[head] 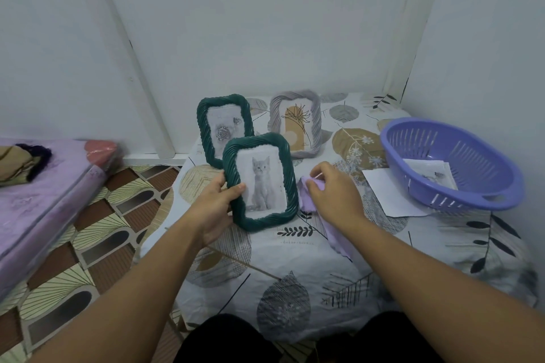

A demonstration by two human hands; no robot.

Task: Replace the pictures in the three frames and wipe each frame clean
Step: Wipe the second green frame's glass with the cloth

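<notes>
My left hand (pixel 216 206) grips the left edge of a dark green frame with a grey kitten picture (pixel 261 181), held upright over the table. My right hand (pixel 333 190) pinches a lilac cloth (pixel 306 196) just right of that frame; the cloth trails down onto the tablecloth. Behind stand a second dark green frame with a rose picture (pixel 224 127), partly hidden by the held frame, and a grey frame with a brown plant drawing (pixel 296 122).
A purple slotted basket (pixel 460 156) with printed pictures inside sits at the right, on a white sheet of paper (pixel 386 191). The table carries a leaf-patterned cloth (pixel 295 280). A purple mattress (pixel 38 200) lies at the left, walls close behind and right.
</notes>
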